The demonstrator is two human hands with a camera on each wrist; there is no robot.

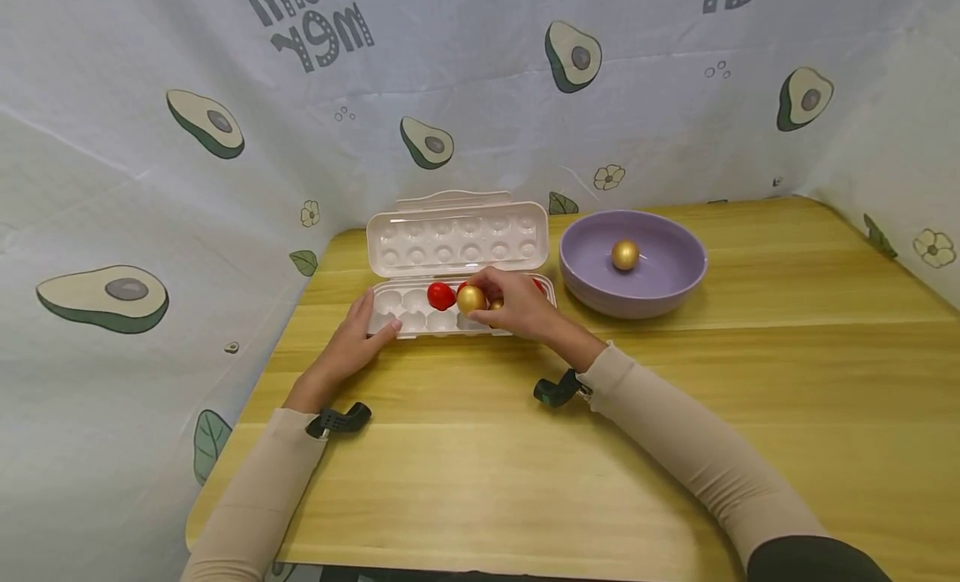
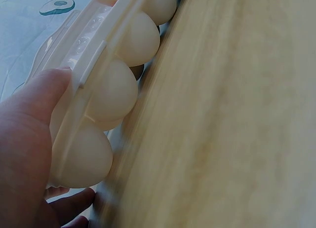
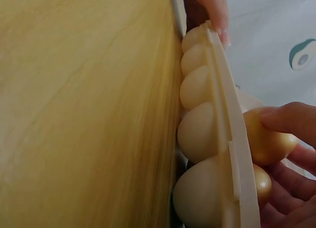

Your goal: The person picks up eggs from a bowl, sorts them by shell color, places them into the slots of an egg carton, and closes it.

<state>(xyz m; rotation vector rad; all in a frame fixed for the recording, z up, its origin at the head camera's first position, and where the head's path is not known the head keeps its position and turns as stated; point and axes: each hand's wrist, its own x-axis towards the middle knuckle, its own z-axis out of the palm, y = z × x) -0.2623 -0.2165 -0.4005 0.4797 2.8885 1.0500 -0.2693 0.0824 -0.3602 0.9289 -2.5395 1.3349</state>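
Observation:
An egg carton [image 1: 387, 303] of pale plastic stands with its lid [image 1: 458, 265] raised toward the back. At its left end my left hand [image 1: 347, 346] grips it, thumb on the front rim and fingers round the side. My right hand [image 1: 522, 306] pinches a golden egg [image 1: 471, 300] between thumb and fingers, just above the front row of cups. Another golden egg [image 3: 263, 184] sits in the carton under that hand. A red egg [image 1: 441, 296] rests in the back row; more red shows behind the right hand, which hides part of the cups.
A purple bowl [image 1: 637, 305] with one golden egg [image 1: 625, 254] inside stands right of the carton. All rests on a wooden table [image 1: 480, 465]. Close behind hangs a white curtain [image 1: 495, 90] with avocado prints, which also runs down the left side.

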